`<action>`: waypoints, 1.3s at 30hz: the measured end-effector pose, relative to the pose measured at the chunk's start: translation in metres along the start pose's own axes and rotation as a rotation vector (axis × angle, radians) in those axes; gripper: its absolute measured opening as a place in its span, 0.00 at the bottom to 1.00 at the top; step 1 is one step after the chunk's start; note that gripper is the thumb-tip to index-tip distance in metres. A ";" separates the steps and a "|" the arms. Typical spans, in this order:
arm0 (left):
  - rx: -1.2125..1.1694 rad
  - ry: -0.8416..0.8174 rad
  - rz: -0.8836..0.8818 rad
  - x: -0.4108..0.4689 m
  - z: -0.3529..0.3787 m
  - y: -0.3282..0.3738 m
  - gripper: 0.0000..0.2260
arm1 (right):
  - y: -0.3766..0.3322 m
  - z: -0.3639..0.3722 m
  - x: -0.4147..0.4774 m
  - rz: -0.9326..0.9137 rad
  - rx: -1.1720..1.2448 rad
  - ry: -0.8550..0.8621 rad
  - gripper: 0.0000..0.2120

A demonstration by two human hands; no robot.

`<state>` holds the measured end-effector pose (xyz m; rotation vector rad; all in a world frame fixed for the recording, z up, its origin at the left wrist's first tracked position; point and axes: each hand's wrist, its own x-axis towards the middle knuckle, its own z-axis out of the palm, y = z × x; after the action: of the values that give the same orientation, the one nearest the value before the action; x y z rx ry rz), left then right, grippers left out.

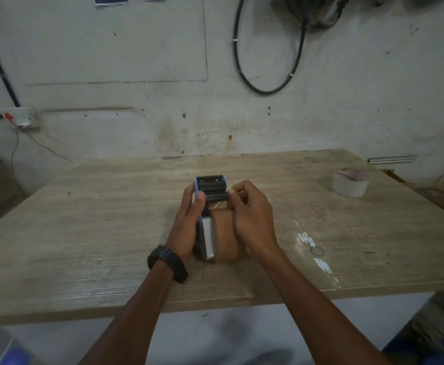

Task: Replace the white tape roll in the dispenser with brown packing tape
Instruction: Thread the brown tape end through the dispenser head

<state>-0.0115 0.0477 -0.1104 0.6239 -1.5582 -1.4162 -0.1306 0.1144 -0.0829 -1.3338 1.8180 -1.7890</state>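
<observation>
Left hand (189, 217): my grip wraps the dispenser (210, 184), at worktop (110, 219) centre.
Right hand (252, 217): pinching the brown tape (226, 233) end at the roller.
Risk: a slipped pinch, I judge, resticks the end to the roll.
Heading: long axis away from me, blade toward the wall.
White roll (350, 182): far right, lying flat.

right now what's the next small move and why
Probably draw the tape end up to the serrated blade: the brown packing tape roll sits in the blue-edged dispenser, left hand gripping it, right hand pinching that end at its roller.
</observation>
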 end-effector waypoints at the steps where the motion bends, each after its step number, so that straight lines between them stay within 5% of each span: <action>1: 0.002 -0.015 -0.011 0.000 -0.002 0.000 0.22 | 0.000 -0.002 0.002 -0.016 -0.029 -0.016 0.07; 11: 0.016 -0.073 -0.055 -0.003 -0.001 0.003 0.19 | 0.006 -0.016 0.012 -0.244 -0.184 -0.133 0.06; 18: 0.078 -0.081 -0.044 -0.002 -0.005 0.002 0.22 | 0.009 -0.013 0.009 -0.355 -0.168 -0.046 0.05; 26: -0.054 -0.027 -0.056 -0.005 -0.007 0.004 0.23 | -0.003 -0.018 0.018 -0.261 -0.089 -0.164 0.04; 30: -0.081 -0.001 -0.048 -0.006 -0.007 0.006 0.19 | -0.007 -0.023 0.022 -0.348 -0.185 -0.224 0.04; 39: 0.021 -0.055 -0.014 -0.004 -0.008 0.001 0.21 | -0.022 -0.032 0.036 -0.233 -0.340 -0.331 0.05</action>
<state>-0.0032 0.0472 -0.1110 0.6137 -1.6166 -1.4397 -0.1640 0.1131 -0.0420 -1.9086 1.8935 -1.2844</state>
